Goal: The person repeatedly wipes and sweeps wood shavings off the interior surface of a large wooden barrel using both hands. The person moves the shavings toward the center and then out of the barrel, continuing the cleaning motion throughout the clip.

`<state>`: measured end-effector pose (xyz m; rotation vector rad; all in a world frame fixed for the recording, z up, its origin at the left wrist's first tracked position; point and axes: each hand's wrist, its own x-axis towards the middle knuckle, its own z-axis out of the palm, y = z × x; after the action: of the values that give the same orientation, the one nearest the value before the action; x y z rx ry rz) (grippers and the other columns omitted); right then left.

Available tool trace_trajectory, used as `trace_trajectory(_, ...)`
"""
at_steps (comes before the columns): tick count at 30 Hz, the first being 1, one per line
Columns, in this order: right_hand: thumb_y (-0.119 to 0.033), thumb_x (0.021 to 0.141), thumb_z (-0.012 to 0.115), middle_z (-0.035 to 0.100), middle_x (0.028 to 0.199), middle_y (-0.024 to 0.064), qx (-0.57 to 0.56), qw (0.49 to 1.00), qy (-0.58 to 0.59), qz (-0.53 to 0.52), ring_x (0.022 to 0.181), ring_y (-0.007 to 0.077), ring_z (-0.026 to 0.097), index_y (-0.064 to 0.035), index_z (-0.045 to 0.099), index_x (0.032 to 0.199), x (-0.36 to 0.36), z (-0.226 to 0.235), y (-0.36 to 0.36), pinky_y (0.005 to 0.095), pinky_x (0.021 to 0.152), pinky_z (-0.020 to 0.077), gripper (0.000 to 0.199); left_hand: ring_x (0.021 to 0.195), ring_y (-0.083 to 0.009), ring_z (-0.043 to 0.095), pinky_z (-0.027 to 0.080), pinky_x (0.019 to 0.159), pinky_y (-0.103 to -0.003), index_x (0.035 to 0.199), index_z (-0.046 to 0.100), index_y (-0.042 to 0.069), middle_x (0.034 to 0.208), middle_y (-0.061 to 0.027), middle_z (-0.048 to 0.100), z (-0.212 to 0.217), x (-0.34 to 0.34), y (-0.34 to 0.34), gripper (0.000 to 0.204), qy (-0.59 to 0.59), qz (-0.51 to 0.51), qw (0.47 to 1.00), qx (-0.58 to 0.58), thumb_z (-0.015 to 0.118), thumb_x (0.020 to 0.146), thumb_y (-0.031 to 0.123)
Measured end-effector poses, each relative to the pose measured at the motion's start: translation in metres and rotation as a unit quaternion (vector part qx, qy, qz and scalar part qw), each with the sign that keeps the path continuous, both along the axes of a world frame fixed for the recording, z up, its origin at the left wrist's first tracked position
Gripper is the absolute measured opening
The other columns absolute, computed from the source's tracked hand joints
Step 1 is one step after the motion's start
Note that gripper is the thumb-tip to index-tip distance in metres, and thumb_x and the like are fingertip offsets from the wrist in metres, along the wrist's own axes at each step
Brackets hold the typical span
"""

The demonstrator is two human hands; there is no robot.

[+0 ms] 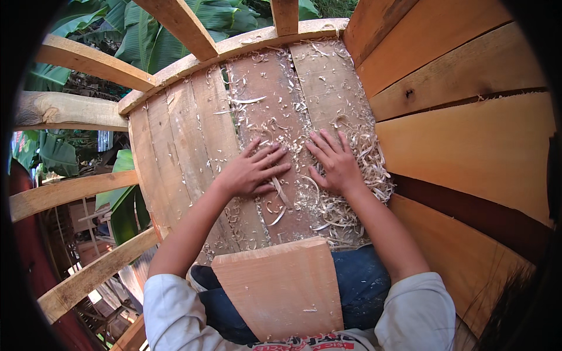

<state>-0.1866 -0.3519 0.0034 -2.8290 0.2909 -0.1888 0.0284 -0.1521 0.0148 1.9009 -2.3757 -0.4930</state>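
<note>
Both hands lie on a plank floor (pixel 175 126) strewn with wood shavings. My left hand (pixel 253 169) rests over the middle boards with its fingers spread, a pale curled shaving (pixel 281 192) beside its thumb. To the right, my right hand (pixel 335 164) is spread too, its fingers pointing away from me. It touches the edge of a heap of wood shavings (pixel 351 213) gathered against the right wall. Neither hand grips anything. A wide, smooth wooden board (pixel 281 286) lies across my lap, with a few small chips on it.
A wall of broad planks (pixel 468 158) rises close on the right. A curved wooden rim (pixel 252 45) edges the floor at the far side, with posts (pixel 181 26) standing on it. Rails (pixel 76 193) run along the left. Banana leaves (pixel 155 38) hang outside.
</note>
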Motion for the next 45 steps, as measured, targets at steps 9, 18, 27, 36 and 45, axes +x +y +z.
trace_trajectory(9, -0.034, 0.087, 0.062, 0.05, 0.148, 0.007, 0.004, 1.0, 0.01, -0.009, 0.142, 0.0254, 0.04, -0.0125, 0.058, 0.136, 0.002, 0.004, 0.002, 0.0528, 0.121, 0.0213, 0.054, 0.148, -0.0283, 0.031, 0.012, 0.124, -0.055, 0.15, 0.04, 0.016, 0.156, -0.0126, 0.038, 0.028, 0.029, -0.034, 0.068, -0.044, 0.142, 0.98, -0.133, 0.064, 0.088, 0.025)
trace_trajectory(18, -0.027, 0.083, 0.065, 0.052, 0.146, 0.0095, 0.019, 1.0, -0.001, -0.005, 0.14, 0.029, 0.042, -0.0076, 0.057, 0.132, 0.005, 0.009, 0.005, 0.0549, 0.119, 0.0235, 0.053, 0.148, -0.0252, 0.032, 0.013, 0.123, -0.056, 0.152, 0.038, 0.016, 0.159, -0.0073, 0.036, -0.022, 0.001, -0.041, 0.058, 0.002, 0.106, 0.989, -0.107, 0.044, 0.101, 0.043)
trace_trajectory(27, -0.025, 0.083, 0.066, 0.054, 0.143, 0.0097, 0.029, 1.0, -0.006, -0.009, 0.139, 0.0296, 0.044, -0.0087, 0.057, 0.128, 0.006, 0.013, 0.006, 0.0556, 0.118, 0.0252, 0.049, 0.146, -0.0257, 0.035, 0.022, 0.121, -0.052, 0.145, 0.047, 0.016, 0.156, -0.009, 0.041, -0.007, 0.087, -0.046, 0.054, -0.083, 0.111, 0.972, -0.191, 0.061, 0.093, 0.027)
trace_trajectory(36, -0.023, 0.082, 0.066, 0.054, 0.143, 0.0107, 0.039, 0.999, -0.007, -0.013, 0.139, 0.0312, 0.043, -0.0089, 0.058, 0.127, 0.007, 0.013, 0.006, 0.055, 0.119, 0.0243, 0.048, 0.152, -0.038, 0.016, 0.009, 0.119, -0.063, 0.156, 0.026, 0.006, 0.16, -0.0241, 0.027, -0.009, 0.056, -0.017, 0.074, -0.095, 0.462, 0.881, -0.046, 0.042, 0.1, 0.052)
trace_trajectory(45, -0.026, 0.081, 0.066, 0.055, 0.142, 0.0098, 0.031, 0.999, -0.008, -0.014, 0.139, 0.0295, 0.044, -0.0085, 0.059, 0.127, 0.006, 0.013, 0.006, 0.0553, 0.118, 0.025, 0.049, 0.152, -0.0316, 0.018, 0.01, 0.121, -0.062, 0.145, 0.045, 0.011, 0.158, -0.0111, 0.036, -0.014, 0.141, -0.047, 0.057, -0.106, 0.402, 0.906, -0.072, 0.047, 0.094, 0.037)
